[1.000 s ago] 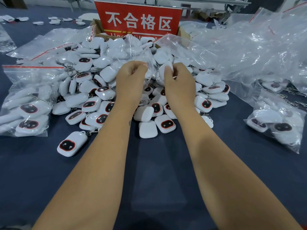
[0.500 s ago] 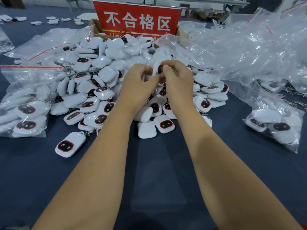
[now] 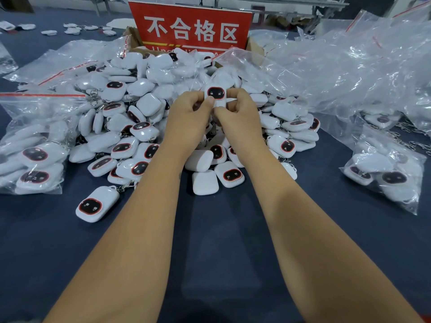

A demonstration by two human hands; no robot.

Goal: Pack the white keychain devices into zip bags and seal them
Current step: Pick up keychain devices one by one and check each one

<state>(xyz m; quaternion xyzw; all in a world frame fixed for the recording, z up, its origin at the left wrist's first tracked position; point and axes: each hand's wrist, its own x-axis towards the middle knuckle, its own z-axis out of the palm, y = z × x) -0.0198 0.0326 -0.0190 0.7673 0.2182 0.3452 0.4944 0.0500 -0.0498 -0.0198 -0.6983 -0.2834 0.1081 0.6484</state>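
White keychain device (image 3: pixel 216 96) pinched between left hand (image 3: pixel 189 115) and right hand (image 3: pixel 240 113), red sign (image 3: pixel 191 29) reading 不合格区

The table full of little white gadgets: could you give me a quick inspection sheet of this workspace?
Surface: dark blue cloth table.
Job's things: heap of white keychain devices; one white device with black red-ringed face held up; filled clear zip bags at left and right.
Clutter: pile of empty clear bags.
Grippers: left hand and right hand pinch the device.
Cables: nothing seen.
Surroundings: red sign with white characters.
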